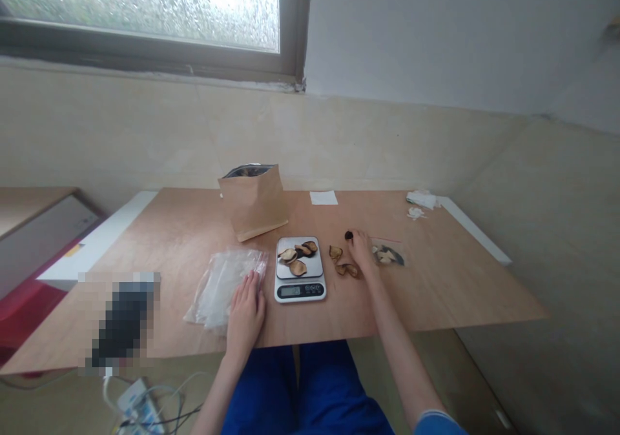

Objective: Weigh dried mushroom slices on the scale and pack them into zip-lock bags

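One clear bag (398, 246) already holds pieces and some slices (298, 268) lie on the scale (283, 298), others loose beside it, my left grip (247, 309) spread on plastic bags (217, 286), my right grip (360, 248) at a dark piece (349, 235), closure unclear.

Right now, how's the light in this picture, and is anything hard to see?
In the head view, glare whitens part of the textured window; the head view also leaves the digits on the kitchen scale too small to read, and coarse pixelation in that view obscures a dark object at left.
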The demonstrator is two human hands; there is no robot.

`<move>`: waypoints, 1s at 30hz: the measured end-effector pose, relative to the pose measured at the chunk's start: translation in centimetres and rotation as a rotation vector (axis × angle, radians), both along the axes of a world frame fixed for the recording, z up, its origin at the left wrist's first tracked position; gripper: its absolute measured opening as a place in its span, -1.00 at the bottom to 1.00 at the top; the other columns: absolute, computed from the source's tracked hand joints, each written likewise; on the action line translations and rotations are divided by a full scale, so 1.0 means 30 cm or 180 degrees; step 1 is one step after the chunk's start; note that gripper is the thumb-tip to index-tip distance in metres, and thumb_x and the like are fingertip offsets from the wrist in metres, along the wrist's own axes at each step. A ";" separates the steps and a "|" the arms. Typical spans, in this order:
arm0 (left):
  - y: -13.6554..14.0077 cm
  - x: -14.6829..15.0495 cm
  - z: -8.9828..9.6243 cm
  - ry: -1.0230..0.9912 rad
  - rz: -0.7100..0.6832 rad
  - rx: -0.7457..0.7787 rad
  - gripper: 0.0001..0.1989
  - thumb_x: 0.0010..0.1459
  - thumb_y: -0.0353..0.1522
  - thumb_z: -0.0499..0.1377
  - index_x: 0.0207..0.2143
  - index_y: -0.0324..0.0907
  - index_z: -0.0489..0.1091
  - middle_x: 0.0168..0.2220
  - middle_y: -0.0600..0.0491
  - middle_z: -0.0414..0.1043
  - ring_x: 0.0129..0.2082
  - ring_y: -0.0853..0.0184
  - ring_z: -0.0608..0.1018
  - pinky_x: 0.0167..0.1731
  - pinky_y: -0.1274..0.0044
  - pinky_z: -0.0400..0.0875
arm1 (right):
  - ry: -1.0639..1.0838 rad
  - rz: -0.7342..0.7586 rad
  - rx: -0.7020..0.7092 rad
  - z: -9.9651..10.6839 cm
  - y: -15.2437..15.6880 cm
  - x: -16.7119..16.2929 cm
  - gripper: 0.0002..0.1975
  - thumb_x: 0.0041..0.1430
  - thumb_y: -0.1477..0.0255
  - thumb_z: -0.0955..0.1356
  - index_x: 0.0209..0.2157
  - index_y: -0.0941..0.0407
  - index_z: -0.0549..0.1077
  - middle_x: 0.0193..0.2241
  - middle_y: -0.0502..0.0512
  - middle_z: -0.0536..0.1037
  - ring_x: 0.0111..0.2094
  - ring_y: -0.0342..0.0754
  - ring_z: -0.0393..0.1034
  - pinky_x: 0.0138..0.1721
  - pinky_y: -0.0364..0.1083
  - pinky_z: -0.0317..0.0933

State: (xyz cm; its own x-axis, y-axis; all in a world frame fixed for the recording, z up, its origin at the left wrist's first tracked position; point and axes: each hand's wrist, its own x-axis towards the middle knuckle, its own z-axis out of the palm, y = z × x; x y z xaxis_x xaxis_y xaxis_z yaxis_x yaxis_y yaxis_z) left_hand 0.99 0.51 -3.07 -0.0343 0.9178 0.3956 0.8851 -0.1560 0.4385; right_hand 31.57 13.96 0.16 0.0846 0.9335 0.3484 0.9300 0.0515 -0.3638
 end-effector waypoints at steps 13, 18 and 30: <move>0.001 0.000 0.002 0.0074 -0.0002 0.0024 -0.57 0.18 -0.38 -0.11 0.09 -0.30 0.20 0.13 -0.18 0.24 0.13 0.16 0.30 0.08 0.26 0.20 | 0.1629 0.0242 0.0406 0.057 -0.169 -0.139 -0.71 0.07 0.24 0.33 -0.25 0.15 0.35 -0.36 0.12 0.49 -0.36 -0.03 0.36 -0.29 -0.07 0.23; 0.000 -0.002 -0.002 0.0104 -0.0011 0.0028 -0.56 0.19 -0.38 -0.12 0.10 -0.31 0.19 0.12 -0.18 0.25 0.13 0.16 0.30 0.08 0.26 0.20 | 0.1664 0.0694 0.0167 0.022 -0.272 -0.278 -0.79 0.12 0.24 0.31 -0.34 0.11 0.33 -0.37 0.09 0.46 -0.34 -0.04 0.35 -0.30 -0.09 0.23; -0.001 0.000 0.005 -0.0015 0.0025 -0.0031 -0.56 0.18 -0.38 -0.10 0.10 -0.27 0.20 0.12 -0.16 0.25 0.13 0.17 0.30 0.09 0.26 0.19 | 0.1193 0.0726 0.0531 0.046 -0.300 -0.319 -0.79 0.24 0.33 0.20 -0.25 0.11 0.39 -0.25 0.14 0.39 -0.16 -0.01 0.28 -0.10 -0.02 0.18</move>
State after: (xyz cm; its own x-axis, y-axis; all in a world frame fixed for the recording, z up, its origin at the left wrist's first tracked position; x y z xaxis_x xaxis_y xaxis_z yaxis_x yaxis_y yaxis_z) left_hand 1.00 0.49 -2.91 -0.0435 0.9213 0.3864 0.8842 -0.1446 0.4442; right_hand 22.01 4.96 1.54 0.0323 0.8767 0.4799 0.6943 0.3257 -0.6418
